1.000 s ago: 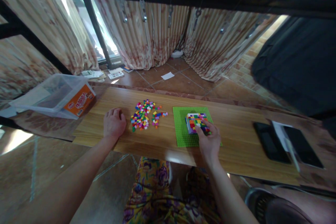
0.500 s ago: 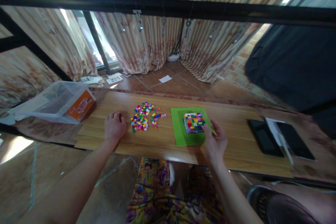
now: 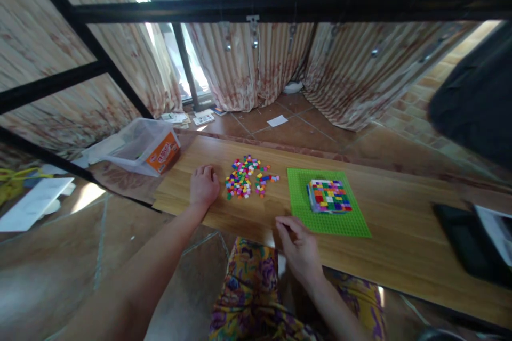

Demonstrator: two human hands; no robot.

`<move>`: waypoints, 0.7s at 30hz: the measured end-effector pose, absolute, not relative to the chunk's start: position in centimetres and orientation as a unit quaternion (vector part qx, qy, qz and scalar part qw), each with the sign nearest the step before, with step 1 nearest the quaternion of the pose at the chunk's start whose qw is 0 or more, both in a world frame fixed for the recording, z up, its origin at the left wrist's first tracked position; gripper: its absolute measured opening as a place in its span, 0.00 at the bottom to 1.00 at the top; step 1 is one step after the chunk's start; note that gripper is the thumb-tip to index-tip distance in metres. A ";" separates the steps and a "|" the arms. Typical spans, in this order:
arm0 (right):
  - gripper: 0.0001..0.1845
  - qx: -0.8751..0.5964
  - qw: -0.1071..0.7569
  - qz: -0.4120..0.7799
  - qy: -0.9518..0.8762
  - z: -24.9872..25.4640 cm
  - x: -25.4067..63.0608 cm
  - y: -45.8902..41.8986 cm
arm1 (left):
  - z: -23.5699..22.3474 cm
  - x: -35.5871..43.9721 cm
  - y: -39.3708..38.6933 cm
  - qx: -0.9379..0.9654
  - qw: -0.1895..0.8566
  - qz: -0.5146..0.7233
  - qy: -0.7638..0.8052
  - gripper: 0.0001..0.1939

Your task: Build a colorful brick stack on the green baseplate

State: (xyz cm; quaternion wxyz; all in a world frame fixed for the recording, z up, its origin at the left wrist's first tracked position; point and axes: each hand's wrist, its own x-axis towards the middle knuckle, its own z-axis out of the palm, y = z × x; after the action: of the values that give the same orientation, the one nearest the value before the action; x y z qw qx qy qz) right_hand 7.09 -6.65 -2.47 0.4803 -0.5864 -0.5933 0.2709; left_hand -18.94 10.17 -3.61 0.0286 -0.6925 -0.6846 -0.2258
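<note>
Left hand (image 3: 205, 187) loosely curled on brown wooden tabletop (image 3: 248, 221), beside scattered small multicoloured plastic bricks (image 3: 242, 175), right hand (image 3: 307, 257) narrowly pinched near square green studded baseplate (image 3: 298, 192), cannot tell if either holds anything, multicoloured rectangular brick block (image 3: 330, 196) on baseplate.

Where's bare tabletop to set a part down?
Widest: between the green baseplate and the black device at right. Smaller: nearside of the loose bricks, between left hand and right hand. Crowded: around the bricks, close to left hand and baseplate.
</note>
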 end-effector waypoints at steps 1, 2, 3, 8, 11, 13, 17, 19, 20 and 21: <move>0.11 -0.584 0.471 0.263 -0.606 -2.6 6.8 -6.0 | -3.6 -18.9 10.1 -0.693 0.031 -0.226 -0.684 0.16; 0.11 -0.583 0.463 0.251 -0.618 -2.6 6.4 -5.2 | -3.6 -18.9 10.1 -0.692 0.033 -0.227 -0.685 0.16; 0.11 -0.583 0.456 0.239 -0.629 -2.6 6.1 -4.3 | -3.7 -18.8 10.0 -0.691 0.035 -0.227 -0.686 0.16; 0.13 -0.568 0.411 0.191 -0.687 -2.2 4.6 0.4 | -3.9 -18.8 9.9 -0.683 0.030 -0.231 -0.692 0.15; 0.15 -0.567 0.357 0.146 -0.728 -1.8 3.7 3.6 | -4.0 -18.8 9.9 -0.683 0.026 -0.236 -0.691 0.15; 0.15 -0.563 0.310 0.125 -0.756 -1.5 3.2 5.4 | -4.1 -18.8 9.9 -0.684 0.025 -0.238 -0.689 0.15; 0.15 -0.541 0.238 0.106 -0.800 -1.3 2.6 7.5 | -4.1 -18.8 9.8 -0.682 0.026 -0.247 -0.688 0.15; 0.15 -0.533 0.216 0.100 -0.812 -1.3 2.5 7.8 | -4.1 -18.8 9.8 -0.681 0.028 -0.248 -0.688 0.15; 0.14 -0.531 0.208 0.098 -0.815 -1.3 2.5 7.8 | -4.1 -18.8 9.8 -0.682 0.027 -0.247 -0.688 0.15; 0.14 -0.531 0.203 0.097 -0.817 -1.3 2.5 7.8 | -4.1 -18.8 9.8 -0.682 0.026 -0.246 -0.688 0.15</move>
State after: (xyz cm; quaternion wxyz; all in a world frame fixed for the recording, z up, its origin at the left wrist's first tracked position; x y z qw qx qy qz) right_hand 2.49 7.84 -1.34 0.2030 -0.5314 -0.8167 0.0973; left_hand -18.79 9.82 -4.10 0.0264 -0.6824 -0.6879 -0.2457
